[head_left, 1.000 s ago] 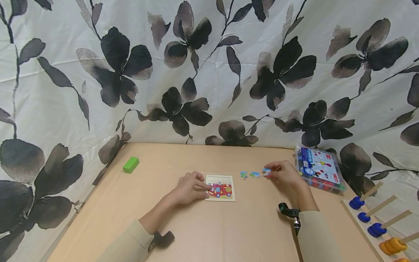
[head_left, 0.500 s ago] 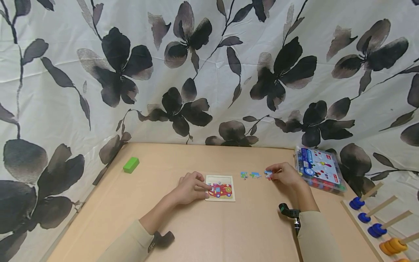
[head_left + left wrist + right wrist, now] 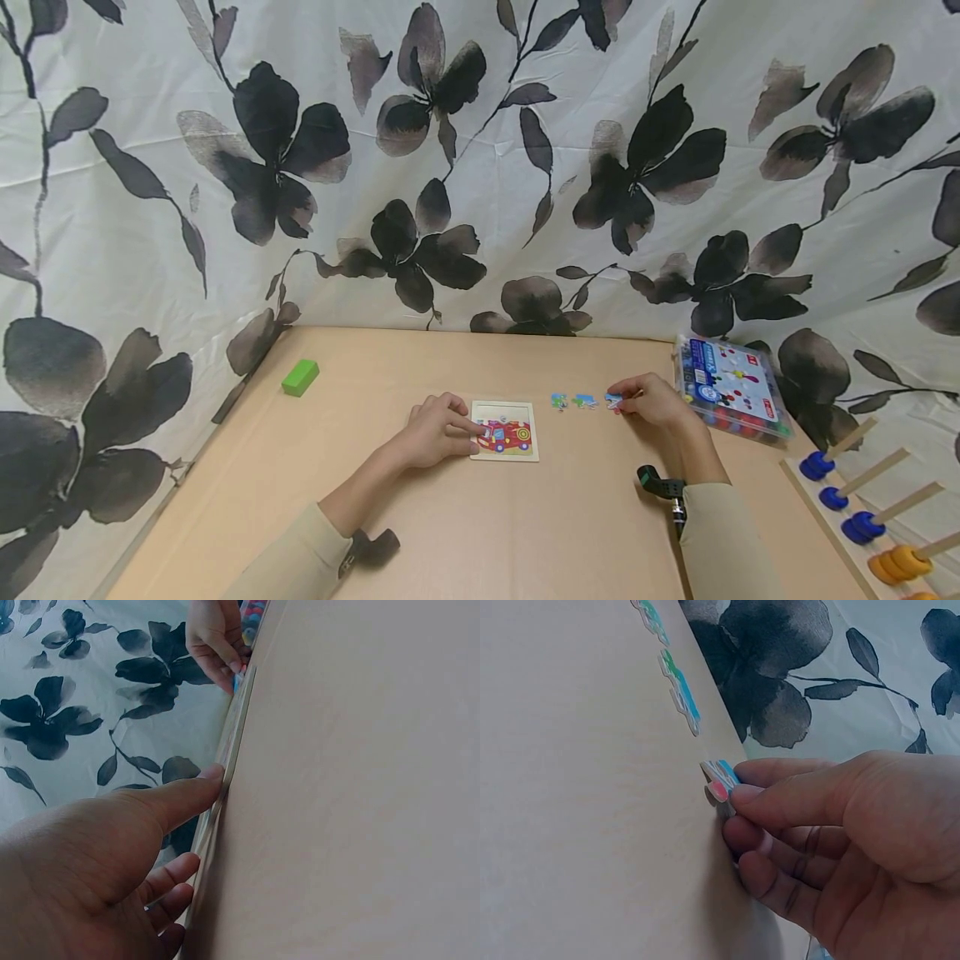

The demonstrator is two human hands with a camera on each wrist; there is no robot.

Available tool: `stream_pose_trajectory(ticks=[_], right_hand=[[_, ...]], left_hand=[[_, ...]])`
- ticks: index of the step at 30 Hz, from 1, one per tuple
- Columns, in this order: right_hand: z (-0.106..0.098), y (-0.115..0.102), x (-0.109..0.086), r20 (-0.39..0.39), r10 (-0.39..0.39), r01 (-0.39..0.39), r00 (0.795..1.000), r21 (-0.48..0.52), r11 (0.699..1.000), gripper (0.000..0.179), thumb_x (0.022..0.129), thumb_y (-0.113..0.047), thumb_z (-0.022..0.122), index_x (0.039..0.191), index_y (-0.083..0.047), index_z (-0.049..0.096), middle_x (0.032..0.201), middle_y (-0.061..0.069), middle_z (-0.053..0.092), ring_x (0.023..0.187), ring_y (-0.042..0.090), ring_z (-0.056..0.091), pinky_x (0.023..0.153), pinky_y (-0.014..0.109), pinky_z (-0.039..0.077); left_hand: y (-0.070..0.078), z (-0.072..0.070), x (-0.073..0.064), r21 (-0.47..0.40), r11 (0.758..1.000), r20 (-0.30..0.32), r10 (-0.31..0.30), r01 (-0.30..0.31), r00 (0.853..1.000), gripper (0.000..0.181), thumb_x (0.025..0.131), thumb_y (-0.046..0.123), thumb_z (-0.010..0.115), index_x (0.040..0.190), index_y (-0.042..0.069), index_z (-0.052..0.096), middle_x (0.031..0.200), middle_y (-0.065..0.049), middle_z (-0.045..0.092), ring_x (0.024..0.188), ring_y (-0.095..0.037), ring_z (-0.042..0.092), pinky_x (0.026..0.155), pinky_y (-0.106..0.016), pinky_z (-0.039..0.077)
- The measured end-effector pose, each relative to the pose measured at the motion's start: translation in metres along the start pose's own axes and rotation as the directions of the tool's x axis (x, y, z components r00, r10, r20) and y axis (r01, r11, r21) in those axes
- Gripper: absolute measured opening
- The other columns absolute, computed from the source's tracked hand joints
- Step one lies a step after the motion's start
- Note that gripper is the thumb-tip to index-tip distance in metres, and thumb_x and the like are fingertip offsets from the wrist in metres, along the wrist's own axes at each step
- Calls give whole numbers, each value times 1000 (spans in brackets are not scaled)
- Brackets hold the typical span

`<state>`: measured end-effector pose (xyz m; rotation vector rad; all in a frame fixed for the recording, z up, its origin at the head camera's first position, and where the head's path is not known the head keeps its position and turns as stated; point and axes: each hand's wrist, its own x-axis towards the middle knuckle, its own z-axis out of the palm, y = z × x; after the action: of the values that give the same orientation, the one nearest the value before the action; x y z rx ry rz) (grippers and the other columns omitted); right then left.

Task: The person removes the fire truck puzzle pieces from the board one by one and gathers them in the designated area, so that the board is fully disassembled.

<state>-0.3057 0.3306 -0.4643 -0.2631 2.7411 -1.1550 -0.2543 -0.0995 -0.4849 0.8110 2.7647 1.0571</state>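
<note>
My left hand (image 3: 435, 431) rests at the left edge of a small wooden puzzle board (image 3: 517, 457) showing a red vehicle, with the fingertips touching it. Seen from the left wrist, the thumb lies nearly straight on the board (image 3: 238, 742) and the other fingers bend loosely at its edge. Over to the right, my right hand (image 3: 660, 404) pinches a blue and pink puzzle piece (image 3: 724, 778) between thumb and index finger. Left of that piece, two loose puzzle pieces, a green-blue one (image 3: 559, 402) and a bluer one (image 3: 585, 401), lie in a row on the table.
A clear plastic box (image 3: 735, 387) with a printed blue and white label stands right of my right hand. At the right edge is a wooden peg rack (image 3: 847, 537) with blue and orange rings. A green block (image 3: 301, 378) lies at the back left. Floral fabric (image 3: 517, 208) hangs behind the table.
My right hand has shifted very slightly to the right with its puzzle piece, widening the gap to the neighbouring piece. My left hand and the board have stayed put.
</note>
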Motion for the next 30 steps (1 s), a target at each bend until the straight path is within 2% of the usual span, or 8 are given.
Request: stream_pose_trajectory(ticks=[8, 15, 30], right_hand=[[0, -1, -1, 6, 9, -9, 1000, -1, 1000, 28, 96, 5, 64, 122, 3, 73, 94, 12, 69, 81, 22, 58, 70, 27, 52], [0, -4, -3, 18, -14, 13, 1000, 15, 1000, 25, 95, 7, 64, 119, 8, 72, 94, 15, 73, 78, 20, 61, 68, 27, 55], [3, -7, -1, -18, 12, -13, 1000, -72, 997, 24, 93, 6, 66, 114, 4, 75, 87, 9, 66, 78, 19, 54, 65, 26, 48]], left_hand=[[0, 0, 0, -12, 1000, -5, -7, 7, 1000, 24, 87, 33, 84, 111, 28, 83, 117, 5, 54, 108, -18, 40, 91, -44, 26], [1, 1, 0, 4, 1000, -16, 8, -8, 1000, 26, 86, 34, 84, 112, 26, 83, 119, 4, 56, 110, -20, 42, 93, -47, 27], [0, 2, 1, 24, 1000, -12, 8, -7, 1000, 27, 86, 36, 84, 112, 28, 83, 119, 2, 57, 108, -21, 43, 92, -47, 28]])
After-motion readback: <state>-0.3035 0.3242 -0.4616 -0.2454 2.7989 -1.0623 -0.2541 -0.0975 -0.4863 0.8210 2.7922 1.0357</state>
